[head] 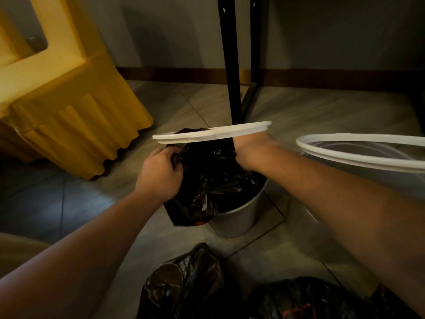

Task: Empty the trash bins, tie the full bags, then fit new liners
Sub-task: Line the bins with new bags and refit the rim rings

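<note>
Liner (207, 171) going into the bin (239, 215): left hand (158, 173) clutches its edge, right hand (247, 155) (grip hidden, can't tell) inside; next, probably clamp ring (213, 133) down.

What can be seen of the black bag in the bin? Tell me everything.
The black bag is thin, glossy, crinkled plastic. It sits in the pale round bin, its top pulled up above the rim and one flap hanging over the near left side. The left hand grips its left edge; the right hand reaches in on the right. A white ring hovers tilted above it.
</note>
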A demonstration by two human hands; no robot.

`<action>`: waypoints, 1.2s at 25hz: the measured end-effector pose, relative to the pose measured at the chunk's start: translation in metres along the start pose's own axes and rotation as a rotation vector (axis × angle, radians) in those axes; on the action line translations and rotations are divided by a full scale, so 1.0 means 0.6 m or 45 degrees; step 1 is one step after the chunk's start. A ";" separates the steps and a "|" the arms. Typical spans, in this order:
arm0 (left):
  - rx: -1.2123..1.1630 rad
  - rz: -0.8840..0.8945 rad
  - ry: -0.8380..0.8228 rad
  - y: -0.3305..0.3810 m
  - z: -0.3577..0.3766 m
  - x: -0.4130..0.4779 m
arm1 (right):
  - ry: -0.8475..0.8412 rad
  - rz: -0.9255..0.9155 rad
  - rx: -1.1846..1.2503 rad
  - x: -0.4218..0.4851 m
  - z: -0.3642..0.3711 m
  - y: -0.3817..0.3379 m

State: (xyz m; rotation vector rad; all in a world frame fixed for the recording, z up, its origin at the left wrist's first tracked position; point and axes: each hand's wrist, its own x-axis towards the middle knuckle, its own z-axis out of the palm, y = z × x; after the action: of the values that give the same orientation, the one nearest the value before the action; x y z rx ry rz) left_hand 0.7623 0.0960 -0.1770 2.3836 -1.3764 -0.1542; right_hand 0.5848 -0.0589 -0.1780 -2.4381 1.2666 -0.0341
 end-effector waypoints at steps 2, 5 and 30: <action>-0.198 -0.103 -0.236 0.010 -0.006 0.002 | -0.146 0.035 0.242 -0.003 -0.006 0.001; -0.426 -0.258 -0.672 0.030 -0.015 0.011 | -0.222 0.002 0.399 -0.014 -0.019 0.007; -0.410 -0.416 -0.277 0.041 -0.016 -0.033 | 0.068 0.050 0.235 -0.092 -0.008 0.046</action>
State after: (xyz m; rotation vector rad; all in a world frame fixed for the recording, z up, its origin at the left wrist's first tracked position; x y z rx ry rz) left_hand 0.7346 0.1044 -0.1608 2.3425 -0.9460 -0.6873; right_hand 0.5298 -0.0308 -0.1746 -2.2681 1.2743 -0.1979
